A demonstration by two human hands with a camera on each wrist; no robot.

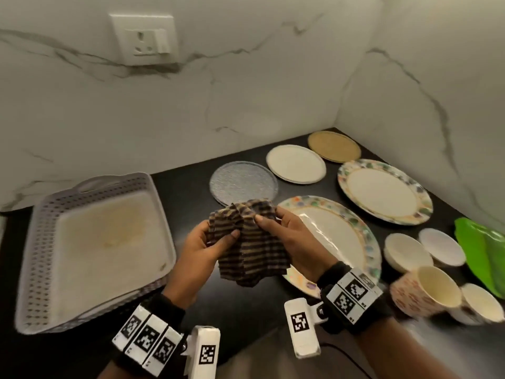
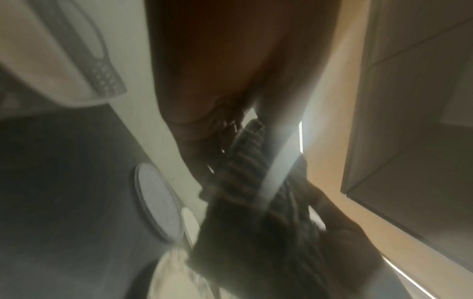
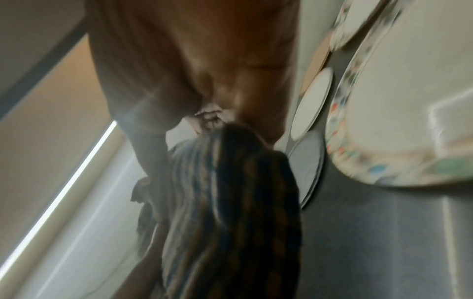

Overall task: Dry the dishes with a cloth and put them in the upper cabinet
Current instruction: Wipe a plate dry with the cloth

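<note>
a white perforated plastic tray [image 1: 32, 258] is sitting at the left of the dark countertop [image 1: 191, 173], at about nine o'clock from the hands, with a white liner lying in its bottom. above it, at about eleven o'clock, a white wall socket [image 1: 143, 39] is showing on the marble backsplash.

the person's left hand [image 1: 202, 250] is pinching the left part of a brown striped cloth [image 1: 247, 242], thumb pressing the fabric against the curled fingers. the right hand [image 1: 295, 236] is gripping the cloth's upper right edge, thumb on top and fingers curled behind. the cloth is hanging bunched between the two hands above the counter, its lower end drooping in front of the near floral oval platter [image 1: 352, 242]. in the wrist views the cloth is appearing as a blurred striped mass below each palm.

at twelve o'clock from the hands a textured glass plate [image 1: 243, 183] is lying flat, then a white plate [image 1: 296, 164] at about one o'clock and a tan plate [image 1: 333, 146] beyond it. a second floral oval platter [image 1: 385, 191] is lying at two o'clock. at three o'clock two white bowls [image 1: 407, 251] are standing side by side, with a green leaf-shaped plate [image 1: 483, 247] to their right. at four o'clock a patterned mug [image 1: 426, 291] is lying tilted beside another cup [image 1: 481, 302].
</note>
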